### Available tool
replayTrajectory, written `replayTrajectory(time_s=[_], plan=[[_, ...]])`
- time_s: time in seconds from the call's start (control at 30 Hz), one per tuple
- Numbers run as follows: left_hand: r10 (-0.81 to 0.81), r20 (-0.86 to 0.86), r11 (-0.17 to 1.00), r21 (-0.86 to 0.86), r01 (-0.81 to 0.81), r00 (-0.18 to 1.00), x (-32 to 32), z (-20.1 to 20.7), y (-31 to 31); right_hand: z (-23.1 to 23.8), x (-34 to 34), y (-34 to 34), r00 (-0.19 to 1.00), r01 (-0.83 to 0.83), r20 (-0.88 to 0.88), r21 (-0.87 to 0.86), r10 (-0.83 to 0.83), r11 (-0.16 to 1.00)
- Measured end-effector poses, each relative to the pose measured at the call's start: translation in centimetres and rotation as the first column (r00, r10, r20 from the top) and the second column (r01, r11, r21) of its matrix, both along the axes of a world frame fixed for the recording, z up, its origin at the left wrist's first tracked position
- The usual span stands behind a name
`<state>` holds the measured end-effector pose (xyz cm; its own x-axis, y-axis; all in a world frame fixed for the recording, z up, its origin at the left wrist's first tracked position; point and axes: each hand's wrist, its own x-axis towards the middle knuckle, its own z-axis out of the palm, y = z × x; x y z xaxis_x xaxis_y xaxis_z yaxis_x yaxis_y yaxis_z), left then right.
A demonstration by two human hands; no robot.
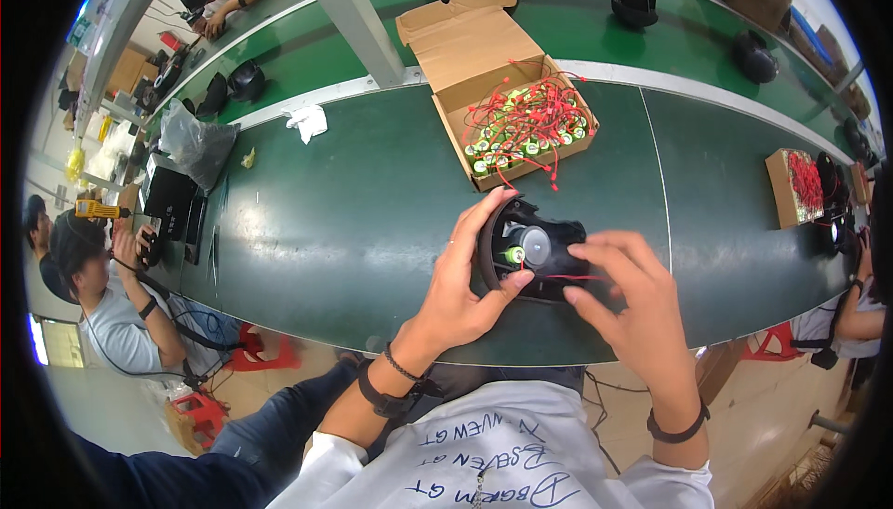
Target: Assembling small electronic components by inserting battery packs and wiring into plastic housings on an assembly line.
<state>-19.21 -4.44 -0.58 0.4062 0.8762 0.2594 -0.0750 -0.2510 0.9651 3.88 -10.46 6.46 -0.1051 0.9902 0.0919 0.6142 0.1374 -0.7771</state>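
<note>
My left hand (465, 276) grips a black plastic housing (564, 233) above the table, fingers wrapped round its curved left rim. Inside the housing sit a round grey disc-shaped part (536, 247) and a green battery cell (515, 255). The left thumb presses close beside the cell. From the cell a red wire (577, 277) runs to the right across the housing. My right hand (633, 290) is at the housing's right side, its thumb and fingers apart on either side of the wire. Whether the right fingertips touch the housing is hard to tell.
Beyond my hands stands an open cardboard box (462, 129) of green cells with tangled red wires. A clear plastic bag (197, 141) and white tissue (306, 122) lie left. Another box (791, 194) stands right. Co-workers sit at both sides; black housings (634, 5) stand on the far bench.
</note>
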Motion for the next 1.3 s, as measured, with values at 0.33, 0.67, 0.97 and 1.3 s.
replayTrajectory(time_s=[0.33, 0.67, 0.97, 1.3], plan=[[0.329, -0.269, 0.799, 0.590, -0.115, 0.905, -0.5, 0.6, -0.7, -2.4, -2.1, -0.6, 0.990, 0.136, -0.063, 0.135, -0.129, 0.981], [0.473, -0.135, 0.554, 0.814, -0.175, 0.870, 0.5, 0.4, -2.2, -3.6, -3.0, -1.3, 0.630, 0.129, -0.678, -0.389, -0.378, 0.912], [0.562, -0.011, 0.604, 0.688, -0.402, 0.827, 1.5, -0.8, -3.5, -4.7, -6.3, -2.9, 0.638, 0.329, -0.683, -0.175, -0.355, 0.928], [0.577, 0.028, 0.663, 0.567, -0.489, 0.816, 1.3, -1.3, -4.3, -4.3, -7.5, -2.9, 0.473, 0.180, -0.815, -0.282, -0.335, 0.942]])
